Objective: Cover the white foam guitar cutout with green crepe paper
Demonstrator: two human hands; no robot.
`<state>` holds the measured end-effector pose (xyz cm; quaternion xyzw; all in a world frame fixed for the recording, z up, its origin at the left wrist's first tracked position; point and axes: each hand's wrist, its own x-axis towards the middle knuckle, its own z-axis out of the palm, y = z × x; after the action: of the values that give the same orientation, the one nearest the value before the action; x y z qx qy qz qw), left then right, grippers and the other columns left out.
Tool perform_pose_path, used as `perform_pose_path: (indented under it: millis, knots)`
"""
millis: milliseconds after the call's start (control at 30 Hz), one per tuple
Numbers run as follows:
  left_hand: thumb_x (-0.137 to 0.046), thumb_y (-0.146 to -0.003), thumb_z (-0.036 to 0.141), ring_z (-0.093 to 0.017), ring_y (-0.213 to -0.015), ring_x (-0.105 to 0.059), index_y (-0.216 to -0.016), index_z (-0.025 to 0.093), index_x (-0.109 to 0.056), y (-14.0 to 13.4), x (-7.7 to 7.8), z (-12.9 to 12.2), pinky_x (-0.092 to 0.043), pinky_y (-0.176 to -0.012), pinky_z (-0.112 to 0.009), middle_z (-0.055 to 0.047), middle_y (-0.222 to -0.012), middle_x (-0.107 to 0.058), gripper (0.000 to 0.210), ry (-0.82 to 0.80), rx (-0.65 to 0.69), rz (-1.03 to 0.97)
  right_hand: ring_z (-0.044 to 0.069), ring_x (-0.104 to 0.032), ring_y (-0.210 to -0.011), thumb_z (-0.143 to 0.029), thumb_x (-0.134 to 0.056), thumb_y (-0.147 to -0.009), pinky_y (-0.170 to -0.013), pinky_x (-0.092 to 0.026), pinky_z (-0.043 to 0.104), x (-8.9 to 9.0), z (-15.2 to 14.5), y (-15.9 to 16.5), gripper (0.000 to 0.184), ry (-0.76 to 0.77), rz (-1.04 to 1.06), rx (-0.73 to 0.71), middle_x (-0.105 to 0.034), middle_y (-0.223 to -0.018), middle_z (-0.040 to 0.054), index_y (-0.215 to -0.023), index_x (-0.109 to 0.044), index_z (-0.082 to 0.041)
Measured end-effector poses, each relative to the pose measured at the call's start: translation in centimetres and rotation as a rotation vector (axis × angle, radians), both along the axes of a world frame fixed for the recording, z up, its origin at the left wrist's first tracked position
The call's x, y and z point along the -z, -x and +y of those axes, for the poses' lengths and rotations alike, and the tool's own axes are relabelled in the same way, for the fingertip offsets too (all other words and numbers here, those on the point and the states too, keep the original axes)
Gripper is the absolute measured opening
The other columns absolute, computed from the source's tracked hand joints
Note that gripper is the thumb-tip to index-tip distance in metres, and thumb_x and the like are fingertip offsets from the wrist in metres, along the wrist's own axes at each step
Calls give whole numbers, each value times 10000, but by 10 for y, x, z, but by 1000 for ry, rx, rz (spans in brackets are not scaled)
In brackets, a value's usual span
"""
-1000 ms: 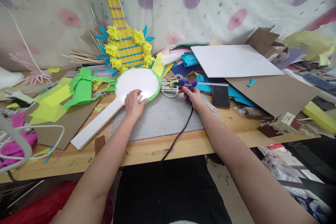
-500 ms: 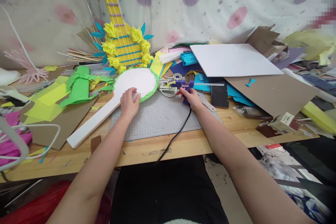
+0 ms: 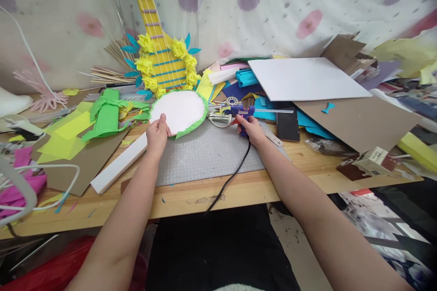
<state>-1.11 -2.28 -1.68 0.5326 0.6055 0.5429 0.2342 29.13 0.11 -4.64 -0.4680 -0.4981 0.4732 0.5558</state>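
Board (image 3: pixel 182 111), green-rimmed, left of frame centre, seems pinched at its half-hidden neck by the left hand (image 3: pixel 157 137), well apart from the right hand (image 3: pixel 251 129) wrapped round the glue gun (image 3: pixel 241 110) mid-frame, so a steady hold, hot end clear of skin, should serve best.
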Motion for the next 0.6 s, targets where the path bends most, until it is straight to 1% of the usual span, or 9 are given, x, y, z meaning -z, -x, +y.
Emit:
perform_pose_path:
  millis: [67, 167, 233, 267, 333, 433, 500, 600]
  knots:
    - [-418, -882, 393, -131, -533, -431, -565, 222, -372, 2, -3, 0, -397, -594, -266, 23, -524, -424, 363, 28, -42, 129, 60, -436, -407, -625, -727, -591, -405, -397, 203, -1, 0, 0, 494, 1, 16, 3, -573, -561, -45, -727, -495, -210]
    - [-471, -828, 257, -155, -697, -487, -676, 222, -394, 3, -6, 2, -404, -731, -292, 11, -690, -502, 175, 44, -120, 301, 55, -427, -409, -617, -724, -594, -411, -404, 207, -3, 0, 1, 495, 9, 36, 36, -631, -639, -24, -769, -503, -210]
    - [-470, -813, 223, -169, -776, -507, -707, 222, -398, 3, -7, 3, -394, -796, -314, -3, -754, -533, 128, 41, -134, 361, 54, -430, -412, -612, -716, -604, -411, -399, 207, -4, 0, 0, 486, 15, 47, 62, -653, -671, -13, -777, -501, -211]
    - [-465, -817, 227, -173, -782, -509, -702, 222, -404, 2, -8, 3, -390, -808, -320, -6, -753, -541, 130, 39, -126, 384, 54, -433, -414, -610, -713, -607, -410, -394, 206, -4, 0, 0, 482, 18, 54, 69, -658, -677, -9, -776, -501, -210]
    - [-447, -841, 271, -173, -728, -503, -655, 221, -410, 2, -10, 1, -391, -791, -320, -4, -689, -542, 195, 49, -104, 417, 54, -438, -416, -608, -712, -607, -409, -387, 204, -5, 0, -1, 480, 22, 66, 74, -664, -687, -5, -771, -503, -208]
    - [-394, -880, 376, -163, -606, -479, -551, 222, -409, 2, -11, -2, -396, -696, -301, -1, -561, -520, 364, 91, -93, 398, 53, -433, -414, -603, -714, -608, -410, -390, 205, -4, 0, -1, 477, 28, 73, 73, -664, -687, -8, -774, -503, -209]
    - [-375, -887, 433, -158, -557, -477, -497, 221, -415, 4, -11, -2, -394, -643, -293, -6, -506, -509, 446, 108, -98, 341, 54, -433, -414, -597, -720, -604, -409, -390, 204, -4, 1, -1, 476, 34, 76, 77, -658, -671, -16, -775, -500, -211]
    - [-315, -902, 493, -156, -523, -476, -468, 221, -418, 8, -7, 3, -403, -609, -295, -11, -453, -466, 523, 120, -105, 220, 54, -431, -410, -593, -735, -588, -404, -396, 204, -4, 1, 0, 490, 37, 92, 87, -657, -661, -19, -784, -501, -210]
